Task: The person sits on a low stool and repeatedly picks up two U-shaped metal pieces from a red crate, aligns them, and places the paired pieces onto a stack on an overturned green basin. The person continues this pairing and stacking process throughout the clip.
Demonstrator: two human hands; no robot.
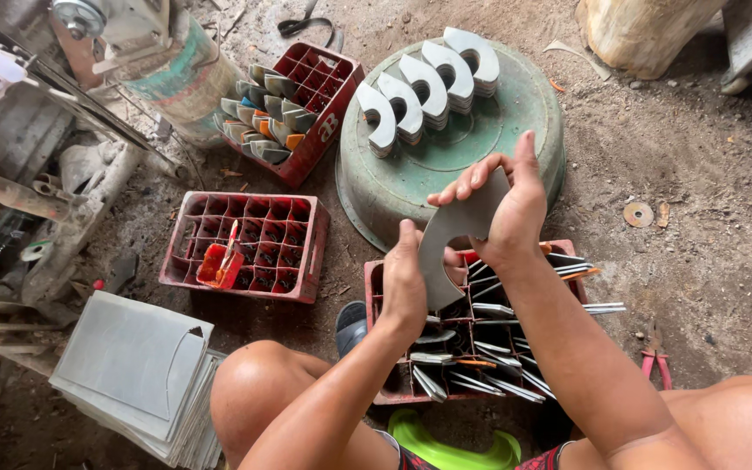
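A curved grey metal blank [447, 248] is held up between both hands, over the near red crate [559, 252]. The right hand [505, 202] grips its upper end, thumb raised, fingers curled over the top edge and closed on the sheet. The left hand [405, 283] clamps the lower end, fingers wrapped behind it; only the back of that hand shows, so the fingertips are hidden.

The near crate is packed with more flat metal pieces [480, 348] standing on edge in its cells; the forearms cover much of it and its near wall is cut off by the knees. Just past the hands sits an upturned green basin [515, 113] bearing 4 stacks of hook-shaped cut pieces [428, 87]. To the left lies a second red crate [306, 261], mostly bare cells, with a small orange container [218, 265] in it. A third red crate [328, 96] farther back holds curved pieces, some orange-tinted. A pile of grey sheets [132, 365] lies at bottom left, its lower corner out of frame.

Open dirt floor [698, 191] spreads to the right, with a rusty washer [638, 214] and red-handled pliers [656, 361], the latter partly hidden by the right leg.
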